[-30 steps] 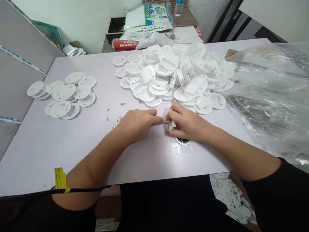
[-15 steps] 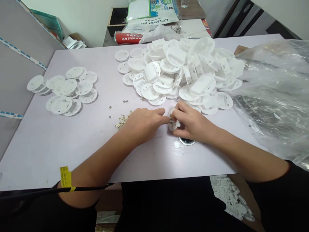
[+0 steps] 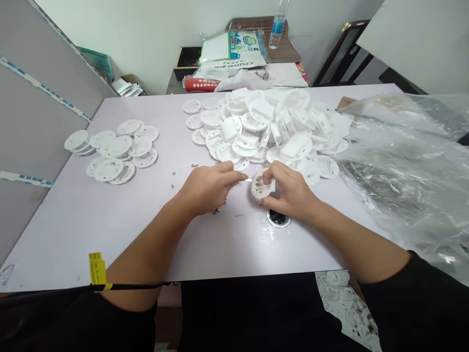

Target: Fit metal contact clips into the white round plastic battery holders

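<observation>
My right hand grips a round white plastic base by its edge, tilted up above the table. Its inner side shows slots and small metal pieces. My left hand is closed in a pinch just left of that base, its index finger pointing at it. A thin bright sliver shows between the fingertip and the base; what it is I cannot make out. Small metal clips lie on the table, partly hidden under my left hand. Beyond both hands rises a large heap of white plastic bases.
A smaller group of white bases lies at the left. A black round grommet sits in the tabletop below my right hand. Clear plastic sheeting covers the right side. A water bottle stands behind the table.
My left hand has drawn back slightly from the base. The base has turned so more of its inner face shows. The camera view has tilted up.
</observation>
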Available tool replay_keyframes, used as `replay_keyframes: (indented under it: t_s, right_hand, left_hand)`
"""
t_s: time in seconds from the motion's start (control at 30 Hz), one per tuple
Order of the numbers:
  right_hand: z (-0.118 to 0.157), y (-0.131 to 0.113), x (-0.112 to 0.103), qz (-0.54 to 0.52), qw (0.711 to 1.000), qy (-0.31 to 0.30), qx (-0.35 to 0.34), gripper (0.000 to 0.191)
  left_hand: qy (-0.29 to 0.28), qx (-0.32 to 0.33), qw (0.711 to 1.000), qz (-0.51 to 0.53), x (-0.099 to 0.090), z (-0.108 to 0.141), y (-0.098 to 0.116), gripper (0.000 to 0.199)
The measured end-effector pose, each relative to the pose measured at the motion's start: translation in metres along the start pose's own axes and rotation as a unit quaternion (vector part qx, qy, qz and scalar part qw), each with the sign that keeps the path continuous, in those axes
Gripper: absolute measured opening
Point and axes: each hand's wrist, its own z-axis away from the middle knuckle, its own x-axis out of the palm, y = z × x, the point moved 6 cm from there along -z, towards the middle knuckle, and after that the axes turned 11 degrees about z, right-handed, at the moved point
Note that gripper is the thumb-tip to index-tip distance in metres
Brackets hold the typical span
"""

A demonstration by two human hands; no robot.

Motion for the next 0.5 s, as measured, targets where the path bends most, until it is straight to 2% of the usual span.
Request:
replay_keyframes:
  t_s: [0.1,0.17,0.23,0.3,0.37,0.43,0.5]
  right_hand:
    - [0.001,0.008,-0.002,-0.099,0.992,0.028,0.078,0.021]
    - [0.003,0.013,0.004,-0.197,0.967,0.013,0.161,0.019]
    - [0.005,0.012,0.012,-0.297,0.932,-0.019,0.208,0.023]
    - [0.004,0.006,0.018,-0.380,0.897,-0.040,0.222,0.028]
    - [0.003,0.001,0.021,-0.425,0.874,-0.059,0.228,0.035]
    - [0.003,0.000,0.025,-0.432,0.864,-0.084,0.243,0.042]
    - [0.006,0.002,0.028,-0.412,0.867,-0.104,0.260,0.047]
  left_hand:
    - [0.051,-0.001,0.983,0.178,-0.006,-0.004,0.001,0.026]
    - [0.073,0.011,0.963,0.258,-0.005,-0.008,0.005,0.029]
    - [0.109,0.015,0.949,0.294,-0.003,-0.009,0.007,0.023]
    - [0.133,0.016,0.938,0.321,-0.002,-0.010,0.008,0.017]
    - [0.132,0.005,0.926,0.355,0.001,-0.009,0.006,0.017]
    - [0.121,-0.024,0.908,0.400,0.005,-0.007,0.002,0.020]
    - [0.113,-0.068,0.886,0.446,0.009,-0.005,-0.004,0.023]
